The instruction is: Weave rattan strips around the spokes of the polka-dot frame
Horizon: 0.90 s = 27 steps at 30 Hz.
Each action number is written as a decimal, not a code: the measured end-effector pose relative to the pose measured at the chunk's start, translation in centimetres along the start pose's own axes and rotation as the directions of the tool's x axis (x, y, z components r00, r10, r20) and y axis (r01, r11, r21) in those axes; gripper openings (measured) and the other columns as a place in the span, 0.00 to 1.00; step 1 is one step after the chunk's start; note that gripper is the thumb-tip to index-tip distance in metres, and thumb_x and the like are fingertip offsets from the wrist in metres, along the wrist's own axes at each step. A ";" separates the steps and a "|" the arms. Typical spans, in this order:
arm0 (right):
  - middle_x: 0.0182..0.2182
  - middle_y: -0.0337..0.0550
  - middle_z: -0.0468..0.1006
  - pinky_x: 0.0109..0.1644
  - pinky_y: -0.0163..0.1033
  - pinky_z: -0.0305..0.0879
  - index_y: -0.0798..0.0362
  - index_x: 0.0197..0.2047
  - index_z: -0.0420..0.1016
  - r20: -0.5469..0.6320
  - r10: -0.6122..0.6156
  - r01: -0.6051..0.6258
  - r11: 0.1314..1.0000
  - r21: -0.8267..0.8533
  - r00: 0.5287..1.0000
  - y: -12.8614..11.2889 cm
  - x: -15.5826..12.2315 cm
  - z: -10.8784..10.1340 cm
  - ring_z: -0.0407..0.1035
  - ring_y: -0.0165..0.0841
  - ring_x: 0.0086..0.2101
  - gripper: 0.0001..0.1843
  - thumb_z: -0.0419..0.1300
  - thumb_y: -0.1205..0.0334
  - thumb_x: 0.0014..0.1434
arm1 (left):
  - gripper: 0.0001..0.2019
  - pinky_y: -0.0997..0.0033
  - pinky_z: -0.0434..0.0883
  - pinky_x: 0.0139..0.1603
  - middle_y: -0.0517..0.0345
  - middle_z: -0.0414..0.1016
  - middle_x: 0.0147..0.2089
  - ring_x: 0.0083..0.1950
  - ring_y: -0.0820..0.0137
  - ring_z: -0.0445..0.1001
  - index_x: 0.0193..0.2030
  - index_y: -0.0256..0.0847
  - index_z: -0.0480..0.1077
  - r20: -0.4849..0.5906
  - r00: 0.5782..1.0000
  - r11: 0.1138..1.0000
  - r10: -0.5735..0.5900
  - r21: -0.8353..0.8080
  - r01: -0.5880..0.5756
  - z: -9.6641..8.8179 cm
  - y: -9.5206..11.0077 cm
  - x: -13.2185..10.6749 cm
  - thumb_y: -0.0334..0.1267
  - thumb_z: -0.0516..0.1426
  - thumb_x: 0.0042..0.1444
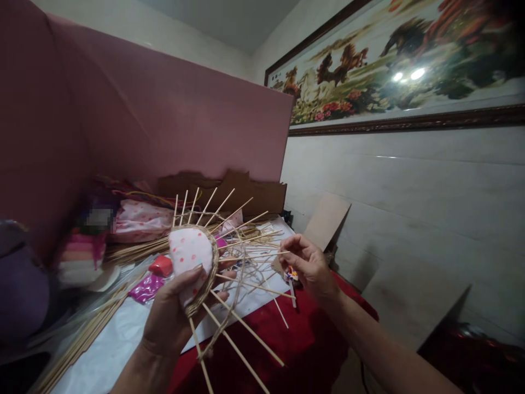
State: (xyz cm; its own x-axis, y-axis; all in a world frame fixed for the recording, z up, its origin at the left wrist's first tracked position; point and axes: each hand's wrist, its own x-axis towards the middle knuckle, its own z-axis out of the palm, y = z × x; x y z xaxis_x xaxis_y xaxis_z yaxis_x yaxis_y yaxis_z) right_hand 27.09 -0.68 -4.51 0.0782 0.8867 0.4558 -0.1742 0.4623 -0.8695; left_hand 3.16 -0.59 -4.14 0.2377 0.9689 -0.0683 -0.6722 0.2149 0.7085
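A half-round basket base (191, 253), covered in white cloth with pink dots, rests in my left hand (170, 303). The thumb lies on the cloth and the fingers spread behind the base. Twine (214, 261) is woven along its curved rim, and thin wooden sticks (246, 331) fan outward from there. A loose strand of twine (243, 257) loops across the sticks. On the right, my right hand (307, 267) is closed, its thumb and forefinger pinching the outer end of one stick (258, 256).
A white sheet (110, 342) and a red cloth (320, 328) cover the table. Bundled sticks (92, 328), a magenta packet (145, 288), a red piece (161, 266) and dotted fabric (141, 220) lie left. Cardboard (262, 196) stands behind; a board (326, 221) leans on the wall.
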 end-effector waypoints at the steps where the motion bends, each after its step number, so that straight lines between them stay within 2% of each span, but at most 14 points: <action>1: 0.28 0.36 0.69 0.27 0.31 0.61 0.52 0.32 0.67 -0.019 -0.018 0.018 1.000 -0.014 1.000 0.1 -0.1 0.1 0.63 0.24 0.25 0.09 0.64 0.65 0.49 | 0.16 0.60 0.77 0.26 0.44 0.80 0.35 0.34 0.53 0.78 0.45 0.31 0.70 0.002 1.000 1.000 0.010 0.010 -0.010 0.0 0.0 0.0 0.25 0.54 0.48; 6: 0.28 0.36 0.68 0.29 0.31 0.63 0.51 0.34 0.67 -0.041 -0.138 0.131 0.982 -0.135 0.990 0.4 -0.4 0.2 0.65 0.26 0.28 0.07 0.62 0.65 0.51 | 0.10 0.61 0.77 0.25 0.48 0.80 0.31 0.31 0.55 0.78 0.36 0.32 0.73 -0.014 0.999 0.998 0.046 0.041 -0.046 -0.1 0.1 0.1 0.25 0.56 0.45; 8: 0.29 0.37 0.68 0.30 0.32 0.63 0.51 0.35 0.67 -0.012 -0.174 0.168 0.966 -0.197 0.985 0.5 -0.4 0.1 0.66 0.27 0.29 0.05 0.59 0.65 0.54 | 0.09 0.60 0.77 0.25 0.48 0.80 0.31 0.30 0.55 0.78 0.34 0.33 0.73 -0.024 0.999 0.996 0.045 0.076 -0.043 0.0 0.4 0.1 0.25 0.57 0.45; 10: 0.30 0.38 0.68 0.32 0.34 0.63 0.51 0.36 0.67 0.041 -0.218 0.221 0.940 -0.261 0.975 0.6 -0.5 -0.1 0.66 0.28 0.30 0.03 0.56 0.65 0.57 | 0.09 0.59 0.77 0.25 0.45 0.80 0.33 0.32 0.53 0.78 0.35 0.32 0.74 -0.021 1.000 0.990 0.017 0.141 -0.014 0.1 0.6 0.1 0.25 0.57 0.45; 12: 0.32 0.39 0.67 0.35 0.37 0.64 0.51 0.37 0.67 0.108 -0.291 0.310 0.886 -0.345 0.951 0.8 -0.5 -0.3 0.66 0.30 0.32 0.04 0.55 0.67 0.57 | 0.11 0.58 0.77 0.25 0.41 0.80 0.35 0.34 0.51 0.78 0.38 0.30 0.73 0.002 1.000 0.979 -0.013 0.202 0.012 0.2 0.9 0.1 0.26 0.58 0.45; 15: 0.33 0.41 0.68 0.38 0.40 0.64 0.51 0.36 0.67 0.219 -0.396 0.450 0.733 -0.509 0.892 1.0 -0.6 -0.8 0.66 0.32 0.35 0.06 0.55 0.71 0.56 | 0.15 0.57 0.77 0.26 0.40 0.79 0.38 0.37 0.50 0.77 0.43 0.31 0.72 0.046 0.998 0.971 -0.048 0.237 0.036 0.1 1.1 0.2 0.28 0.58 0.46; 19: 0.35 0.44 0.70 0.42 0.43 0.64 0.51 0.37 0.68 0.325 -0.442 0.541 0.567 -0.621 0.836 1.3 -0.9 -1.4 0.66 0.35 0.38 0.10 0.56 0.75 0.54 | 0.15 0.56 0.77 0.26 0.43 0.79 0.39 0.37 0.50 0.77 0.43 0.32 0.72 0.074 0.995 0.969 -0.063 0.242 0.043 -0.3 1.0 0.3 0.28 0.58 0.45; 22: 0.36 0.46 0.70 0.45 0.45 0.64 0.51 0.39 0.69 0.377 -0.443 0.574 0.505 -0.645 0.814 1.5 -1.1 -1.6 0.66 0.37 0.41 0.12 0.56 0.76 0.54 | 0.12 0.57 0.77 0.27 0.44 0.79 0.38 0.37 0.51 0.77 0.39 0.32 0.73 0.098 0.993 0.966 -0.063 0.257 0.036 -0.5 0.9 0.4 0.28 0.57 0.46; 27: 0.36 0.46 0.71 0.43 0.44 0.66 0.52 0.39 0.70 0.414 -0.479 0.619 0.434 -0.654 0.774 1.1 -1.4 -1.7 0.67 0.36 0.39 0.14 0.56 0.77 0.53 | 0.12 0.62 0.76 0.26 0.41 0.79 0.39 0.37 0.51 0.77 0.39 0.29 0.74 0.186 0.976 0.949 -0.113 0.310 0.051 -0.6 0.7 0.7 0.29 0.55 0.48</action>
State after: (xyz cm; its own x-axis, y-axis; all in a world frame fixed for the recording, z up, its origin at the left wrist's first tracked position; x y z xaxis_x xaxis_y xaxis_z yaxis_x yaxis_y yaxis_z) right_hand 28.42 -1.36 -6.42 -0.2625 0.4597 0.8484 0.6152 0.7571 -0.2199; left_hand 2.42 0.32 -4.08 0.4383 0.8987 -0.0167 -0.4089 0.2159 0.8867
